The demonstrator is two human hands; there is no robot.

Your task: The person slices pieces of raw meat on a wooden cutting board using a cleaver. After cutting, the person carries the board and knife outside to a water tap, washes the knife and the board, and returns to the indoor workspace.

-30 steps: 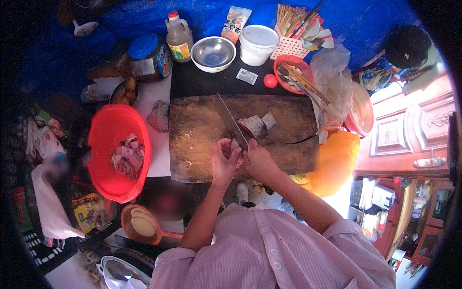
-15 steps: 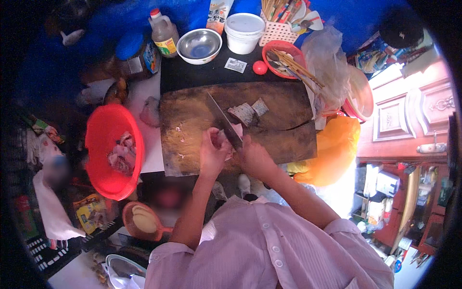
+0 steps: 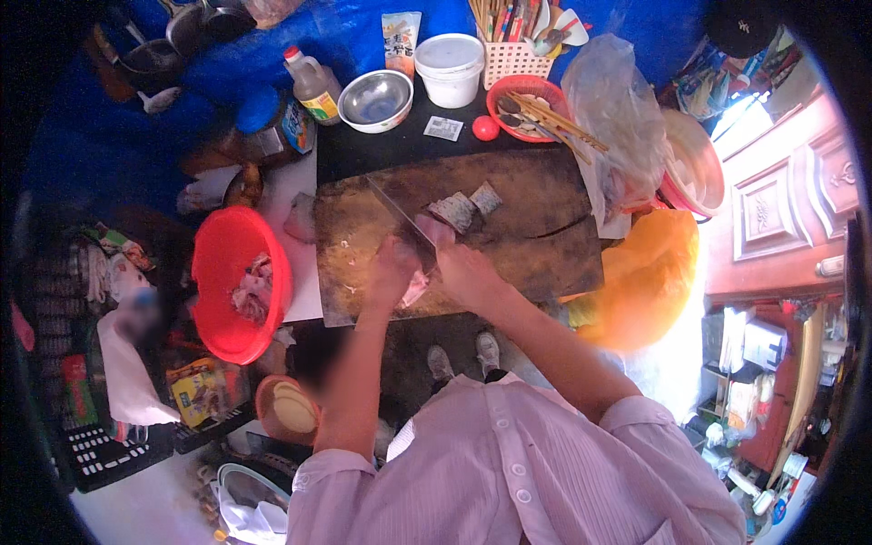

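Observation:
My right hand [image 3: 465, 275] is closed round the handle end of a kitchen knife [image 3: 398, 211]. Its broad dark blade slants up and to the left over the wooden chopping board [image 3: 536, 259]. Just left of the blade, my left hand [image 3: 391, 271] is closed on a pale pink piece of raw fish [image 3: 415, 290], partly hidden by the fingers and low over the board's near edge. Beyond the knife lie cut fish chunks with grey scaly skin [image 3: 454, 211]. Small pale scraps dot the board's left side.
Left of the board, a red plastic basin [image 3: 202, 272] holds raw pieces. Behind it are a steel bowl [image 3: 374, 100], a white lidded tub [image 3: 450, 68], a jug [image 3: 313, 89] and a red basket [image 3: 531, 95] with chopsticks. An orange bag [image 3: 649, 282] hangs at right.
My left hand has drawn slightly away from the blade, and the pink piece now shows below its fingers. The knife stays in my right hand. The whole view has shifted a little.

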